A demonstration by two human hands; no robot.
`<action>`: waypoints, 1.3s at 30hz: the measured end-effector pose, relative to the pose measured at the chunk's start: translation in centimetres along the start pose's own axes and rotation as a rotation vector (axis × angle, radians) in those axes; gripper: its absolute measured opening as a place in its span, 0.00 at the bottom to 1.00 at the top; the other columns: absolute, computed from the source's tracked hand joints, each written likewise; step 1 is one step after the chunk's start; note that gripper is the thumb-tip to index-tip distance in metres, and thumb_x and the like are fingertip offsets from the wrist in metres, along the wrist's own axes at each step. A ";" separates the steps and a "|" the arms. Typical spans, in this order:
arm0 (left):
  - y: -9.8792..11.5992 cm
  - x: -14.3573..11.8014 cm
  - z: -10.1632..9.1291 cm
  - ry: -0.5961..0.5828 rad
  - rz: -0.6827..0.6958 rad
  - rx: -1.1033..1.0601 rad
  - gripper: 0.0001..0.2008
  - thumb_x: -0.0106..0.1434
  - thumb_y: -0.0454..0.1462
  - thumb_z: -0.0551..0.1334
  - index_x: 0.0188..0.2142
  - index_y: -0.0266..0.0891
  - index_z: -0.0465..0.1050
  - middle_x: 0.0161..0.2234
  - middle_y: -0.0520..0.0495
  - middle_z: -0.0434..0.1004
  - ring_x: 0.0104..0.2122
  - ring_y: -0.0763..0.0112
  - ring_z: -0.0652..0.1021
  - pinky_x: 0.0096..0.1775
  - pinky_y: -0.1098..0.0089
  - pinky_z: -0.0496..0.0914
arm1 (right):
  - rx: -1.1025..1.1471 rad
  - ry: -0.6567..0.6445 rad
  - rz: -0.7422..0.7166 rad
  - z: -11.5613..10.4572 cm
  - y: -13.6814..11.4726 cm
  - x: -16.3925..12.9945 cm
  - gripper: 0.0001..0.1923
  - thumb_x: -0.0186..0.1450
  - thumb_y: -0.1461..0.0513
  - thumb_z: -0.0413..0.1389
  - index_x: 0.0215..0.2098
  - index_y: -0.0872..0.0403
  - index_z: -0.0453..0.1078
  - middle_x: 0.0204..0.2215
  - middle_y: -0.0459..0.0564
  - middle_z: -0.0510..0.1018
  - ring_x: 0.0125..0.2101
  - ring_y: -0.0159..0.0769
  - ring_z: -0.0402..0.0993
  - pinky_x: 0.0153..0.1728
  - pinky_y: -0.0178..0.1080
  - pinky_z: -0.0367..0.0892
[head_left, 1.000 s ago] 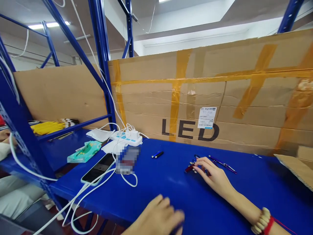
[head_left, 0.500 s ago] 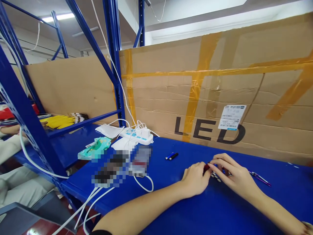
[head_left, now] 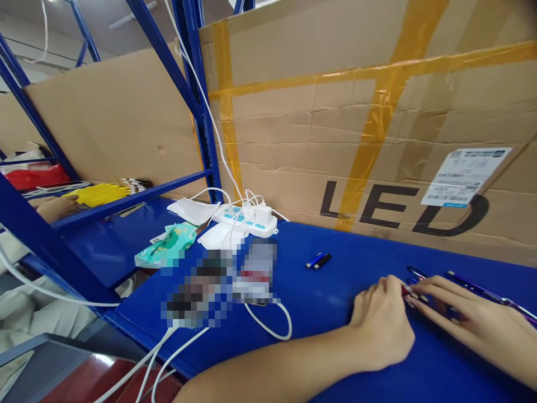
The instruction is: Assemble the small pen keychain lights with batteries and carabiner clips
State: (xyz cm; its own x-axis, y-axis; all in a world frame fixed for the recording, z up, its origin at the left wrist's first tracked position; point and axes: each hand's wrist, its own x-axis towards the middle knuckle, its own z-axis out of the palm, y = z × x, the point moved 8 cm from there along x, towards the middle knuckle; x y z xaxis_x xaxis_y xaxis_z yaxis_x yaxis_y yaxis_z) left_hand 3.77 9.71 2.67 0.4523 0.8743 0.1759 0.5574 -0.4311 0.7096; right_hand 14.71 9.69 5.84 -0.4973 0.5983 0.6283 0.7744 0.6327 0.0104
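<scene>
Just above the blue tabletop, my left hand [head_left: 381,324] is closed, its fingers curled around a small red object [head_left: 405,290] that is mostly hidden. Facing it, my right hand [head_left: 476,319] has its fingertips pressed together at the red object's right end. Small pale round pieces [head_left: 411,301] lie beneath the right fingers, partly covered. Beyond the right fingers is a dark loop-shaped item [head_left: 415,272], its kind unclear. A slim purple, pen-like stick [head_left: 486,291] lies behind the right hand.
Small blue [head_left: 314,259] and black [head_left: 323,261] sticks lie side by side mid-table. Left of them are two blurred phone-like objects [head_left: 255,274] with white cables, a power strip [head_left: 255,219] and a green packet [head_left: 168,246]. Cardboard [head_left: 293,123] walls the back. Another person's hand [head_left: 56,207] is far left.
The view has tilted down and turned left, so my hands appear lower and farther right. Both hands stay together at the small red object, with the left hand covering more of it.
</scene>
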 end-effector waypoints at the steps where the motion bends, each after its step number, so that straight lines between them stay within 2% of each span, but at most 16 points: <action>1: 0.1 0.0 0.1 -0.008 0.008 0.027 0.15 0.58 0.28 0.50 0.46 0.35 0.59 0.45 0.37 0.70 0.44 0.56 0.73 0.45 0.59 0.68 | -0.006 -0.041 0.030 0.6 0.5 -0.2 0.23 0.60 0.42 0.46 0.32 0.46 0.75 0.31 0.52 0.79 0.19 0.32 0.76 0.11 0.26 0.65; 4: 0.3 0.1 0.3 -0.026 0.035 0.107 0.15 0.57 0.28 0.51 0.45 0.32 0.59 0.43 0.36 0.71 0.41 0.55 0.74 0.43 0.59 0.69 | -0.067 -0.190 0.157 2.6 2.1 -1.3 0.26 0.61 0.41 0.42 0.35 0.45 0.75 0.36 0.51 0.79 0.29 0.40 0.79 0.18 0.33 0.72; 6: 0.5 0.2 0.4 -0.018 0.068 0.148 0.14 0.58 0.30 0.52 0.45 0.29 0.60 0.42 0.35 0.71 0.40 0.54 0.74 0.42 0.58 0.70 | -0.099 -0.245 0.183 3.5 2.6 -2.0 0.29 0.60 0.40 0.40 0.36 0.47 0.75 0.40 0.52 0.78 0.35 0.45 0.78 0.25 0.39 0.75; 8: 0.8 0.2 0.5 -0.004 0.113 0.188 0.14 0.58 0.32 0.52 0.45 0.28 0.60 0.42 0.36 0.71 0.40 0.54 0.74 0.42 0.59 0.70 | -0.099 -0.246 0.149 3.7 2.6 -2.1 0.31 0.61 0.41 0.39 0.35 0.50 0.75 0.39 0.54 0.78 0.38 0.47 0.76 0.30 0.43 0.75; 11: 1.0 0.1 0.9 0.002 0.170 0.264 0.14 0.59 0.32 0.52 0.44 0.26 0.60 0.41 0.36 0.71 0.39 0.56 0.75 0.40 0.60 0.71 | -0.055 -0.233 0.047 3.5 1.7 -1.6 0.29 0.64 0.45 0.39 0.32 0.52 0.75 0.32 0.54 0.79 0.39 0.47 0.76 0.32 0.42 0.75; 15: 1.2 -0.1 1.3 0.034 0.219 0.364 0.13 0.59 0.33 0.51 0.43 0.27 0.60 0.39 0.38 0.71 0.37 0.57 0.75 0.37 0.62 0.71 | 0.001 -0.235 -0.026 3.1 0.8 -1.2 0.26 0.66 0.48 0.40 0.30 0.53 0.75 0.30 0.54 0.79 0.36 0.44 0.77 0.30 0.36 0.75; 21: 1.6 -0.5 1.5 0.054 0.241 0.444 0.13 0.59 0.33 0.52 0.43 0.27 0.60 0.39 0.39 0.71 0.37 0.59 0.74 0.36 0.63 0.71 | -0.059 -0.267 0.083 3.1 0.8 -1.4 0.25 0.65 0.48 0.40 0.30 0.50 0.74 0.32 0.52 0.79 0.36 0.43 0.77 0.19 0.33 0.72; 27: 1.6 -0.6 1.5 0.048 0.233 0.465 0.13 0.59 0.34 0.52 0.43 0.27 0.60 0.39 0.39 0.71 0.37 0.60 0.74 0.36 0.63 0.70 | 0.001 -0.293 0.109 3.2 0.1 -1.2 0.24 0.64 0.51 0.40 0.27 0.50 0.74 0.33 0.52 0.79 0.33 0.40 0.78 0.19 0.32 0.71; 39: 1.5 -0.7 1.4 0.042 0.229 0.479 0.14 0.58 0.34 0.52 0.43 0.28 0.60 0.38 0.40 0.71 0.37 0.60 0.74 0.35 0.64 0.70 | 0.021 -0.318 0.223 3.1 0.1 -1.1 0.24 0.63 0.46 0.40 0.27 0.50 0.70 0.28 0.50 0.76 0.30 0.41 0.77 0.18 0.34 0.69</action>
State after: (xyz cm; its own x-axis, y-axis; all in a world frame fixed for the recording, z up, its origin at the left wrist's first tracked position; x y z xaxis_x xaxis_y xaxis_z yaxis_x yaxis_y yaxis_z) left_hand 5.26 8.14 2.59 0.5772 0.7495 0.3241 0.7073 -0.6573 0.2602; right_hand 14.15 10.62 2.71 -0.4167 0.8428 0.3406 0.8706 0.4778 -0.1172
